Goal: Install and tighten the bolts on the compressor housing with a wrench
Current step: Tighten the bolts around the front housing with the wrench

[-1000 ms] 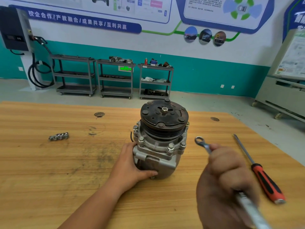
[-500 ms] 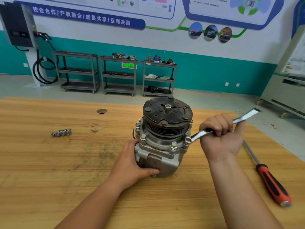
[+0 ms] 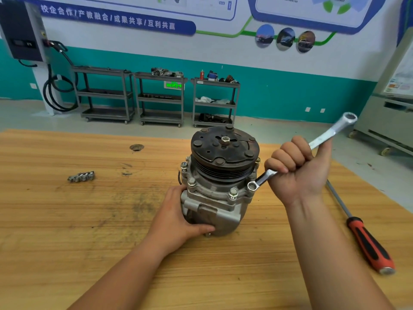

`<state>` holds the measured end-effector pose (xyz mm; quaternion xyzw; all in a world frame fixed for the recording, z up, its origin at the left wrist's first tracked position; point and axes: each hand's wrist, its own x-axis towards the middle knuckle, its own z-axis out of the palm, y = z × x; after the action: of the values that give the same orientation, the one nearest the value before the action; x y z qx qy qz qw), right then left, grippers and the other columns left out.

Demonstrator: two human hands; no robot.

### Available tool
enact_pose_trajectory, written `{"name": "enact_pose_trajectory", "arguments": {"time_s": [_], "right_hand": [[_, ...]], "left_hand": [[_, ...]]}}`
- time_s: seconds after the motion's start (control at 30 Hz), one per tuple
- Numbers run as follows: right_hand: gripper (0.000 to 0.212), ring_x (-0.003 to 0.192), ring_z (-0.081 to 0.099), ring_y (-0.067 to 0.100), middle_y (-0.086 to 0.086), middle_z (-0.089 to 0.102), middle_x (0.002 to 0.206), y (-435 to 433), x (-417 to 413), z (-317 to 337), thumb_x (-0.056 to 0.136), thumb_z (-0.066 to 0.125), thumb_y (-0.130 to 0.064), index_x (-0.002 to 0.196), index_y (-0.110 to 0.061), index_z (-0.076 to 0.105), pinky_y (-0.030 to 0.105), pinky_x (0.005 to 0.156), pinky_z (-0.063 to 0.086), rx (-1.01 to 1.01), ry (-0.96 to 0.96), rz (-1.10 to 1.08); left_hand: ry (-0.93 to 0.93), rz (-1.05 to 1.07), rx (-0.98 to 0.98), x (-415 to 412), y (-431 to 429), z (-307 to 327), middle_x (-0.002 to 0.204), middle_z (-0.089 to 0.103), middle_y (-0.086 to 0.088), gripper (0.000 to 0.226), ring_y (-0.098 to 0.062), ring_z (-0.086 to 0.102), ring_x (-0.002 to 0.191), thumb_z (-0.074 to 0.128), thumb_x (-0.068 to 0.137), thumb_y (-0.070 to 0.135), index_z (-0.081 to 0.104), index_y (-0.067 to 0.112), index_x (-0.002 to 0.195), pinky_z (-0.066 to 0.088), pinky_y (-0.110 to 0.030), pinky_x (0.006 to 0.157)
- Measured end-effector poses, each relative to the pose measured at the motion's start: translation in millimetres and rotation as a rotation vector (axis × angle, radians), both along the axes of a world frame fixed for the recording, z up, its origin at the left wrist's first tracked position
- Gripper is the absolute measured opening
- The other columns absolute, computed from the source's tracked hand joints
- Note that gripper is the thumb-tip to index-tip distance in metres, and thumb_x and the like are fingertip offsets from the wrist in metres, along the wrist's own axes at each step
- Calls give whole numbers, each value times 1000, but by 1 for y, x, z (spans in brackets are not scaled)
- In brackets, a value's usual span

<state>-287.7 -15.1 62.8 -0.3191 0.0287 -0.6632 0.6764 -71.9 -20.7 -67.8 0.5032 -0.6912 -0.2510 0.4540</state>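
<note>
A grey metal compressor (image 3: 218, 198) with a dark round pulley on top stands upright on the wooden table (image 3: 67, 231). Several bolts (image 3: 233, 193) stick up around its housing flange. My left hand (image 3: 178, 222) grips the lower left side of the housing, thumb across the front. My right hand (image 3: 299, 171) holds a silver ring wrench (image 3: 321, 137) by its middle. The wrench's lower ring sits over a bolt at the flange's right front corner, and its other end points up and to the right.
A row of loose bolts (image 3: 81, 176) lies on the table to the left. A red-and-black screwdriver (image 3: 366, 240) lies at the right, near the table's edge. Grey shelving carts (image 3: 161, 99) stand against the far wall.
My right hand swung the wrench from in front of me over to the compressor and set its ring on the right front bolt. The left hand stayed on the housing.
</note>
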Motion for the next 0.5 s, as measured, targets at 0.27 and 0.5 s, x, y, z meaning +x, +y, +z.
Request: {"name": "enact_pose_trajectory", "arguments": {"time_s": [0.27,0.5], "right_hand": [[69,37,13,7,-9,14,44,1,1,-15,89,20,-68,41,-20,30,19,32,27,123,-236,-94],[68,34,19,6,-8,23,39,-1,3,-2,89,21,-70,44,-21,32,20,32,24,158,-94,-152]], "left_hand": [[-7,13,-3,0,0,-1,117,44,19,102,2,43,110,93,43,44,45,24,131,35,-19,92],[-12,15,-3,0,-2,-2,114,43,23,101,5,43,107,92,42,47,46,25,129,34,-13,87]]}}
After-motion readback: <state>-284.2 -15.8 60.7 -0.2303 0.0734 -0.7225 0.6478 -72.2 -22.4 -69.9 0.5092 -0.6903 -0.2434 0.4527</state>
